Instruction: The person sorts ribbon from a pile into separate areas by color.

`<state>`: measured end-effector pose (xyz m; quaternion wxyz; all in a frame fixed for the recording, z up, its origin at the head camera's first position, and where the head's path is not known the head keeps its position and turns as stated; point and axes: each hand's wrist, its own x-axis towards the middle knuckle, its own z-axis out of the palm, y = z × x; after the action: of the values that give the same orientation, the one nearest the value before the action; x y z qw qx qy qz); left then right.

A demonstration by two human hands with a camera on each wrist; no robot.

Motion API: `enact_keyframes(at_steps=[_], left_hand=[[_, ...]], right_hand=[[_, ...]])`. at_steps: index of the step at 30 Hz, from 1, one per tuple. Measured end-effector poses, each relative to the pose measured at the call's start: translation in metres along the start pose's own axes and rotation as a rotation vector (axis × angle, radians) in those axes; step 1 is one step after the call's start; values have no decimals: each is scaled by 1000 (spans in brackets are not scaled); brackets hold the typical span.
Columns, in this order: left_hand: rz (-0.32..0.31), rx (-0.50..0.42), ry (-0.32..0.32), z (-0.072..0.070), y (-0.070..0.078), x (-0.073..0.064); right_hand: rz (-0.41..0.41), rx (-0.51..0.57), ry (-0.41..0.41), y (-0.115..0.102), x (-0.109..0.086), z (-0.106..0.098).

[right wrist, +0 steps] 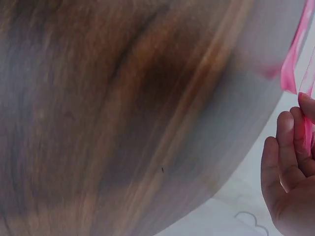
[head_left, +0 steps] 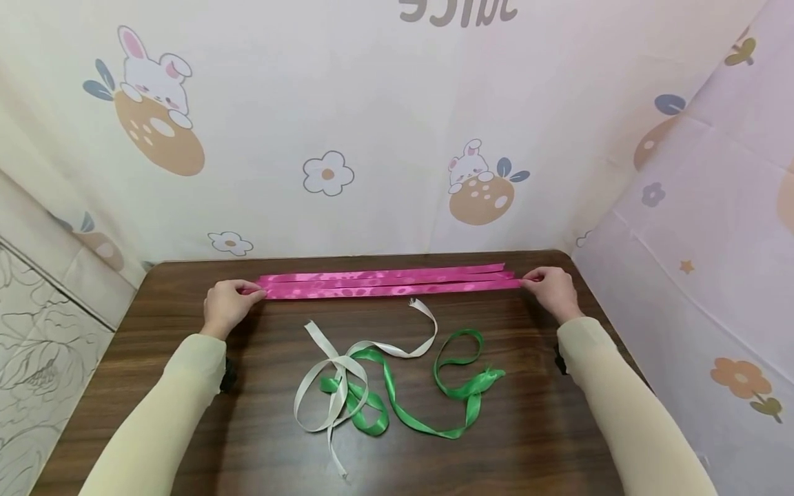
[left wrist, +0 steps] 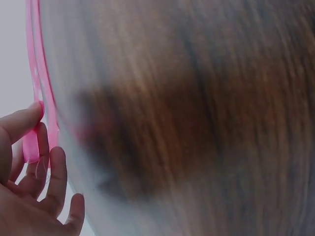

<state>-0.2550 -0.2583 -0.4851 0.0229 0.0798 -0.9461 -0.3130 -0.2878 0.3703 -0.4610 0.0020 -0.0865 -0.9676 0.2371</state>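
A shiny pink ribbon (head_left: 310,293) lies stretched in three side-by-side strands along the back of the brown table. At its left end, my left hand (head_left: 228,303) pinches it between thumb and fingers; the left wrist view shows the ribbon (left wrist: 45,83) in that grip, other fingers loosely bent. My right hand (head_left: 554,289) pinches the front strand's right end, and the right wrist view shows pink ribbon (right wrist: 291,69) at the thumb and fingertips. The other two strands end a little left of that hand.
Nearer me on the table (head_left: 260,448) lie a loosely looped white ribbon (head_left: 320,340) and a green ribbon (head_left: 474,386), partly overlapping. A cloth with rabbit prints (head_left: 384,207) hangs behind the table, with more printed cloth (head_left: 701,310) along the right side.
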Motion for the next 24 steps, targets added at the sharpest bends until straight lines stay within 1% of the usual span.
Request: enact_keyframes(at_steps=[3,6,16,24], left_hand=[[-45,27,-2,3,0,0],[-75,47,8,7,-2,0],[-75,60,72,13,-2,0],[-121,52,122,16,0,2]], right_hand=[[28,-3,-6,-2,2,5],[45,-9,-6,-4,3,10],[66,-39,5,-5,8,24],[69,-40,20,-3,12,30]])
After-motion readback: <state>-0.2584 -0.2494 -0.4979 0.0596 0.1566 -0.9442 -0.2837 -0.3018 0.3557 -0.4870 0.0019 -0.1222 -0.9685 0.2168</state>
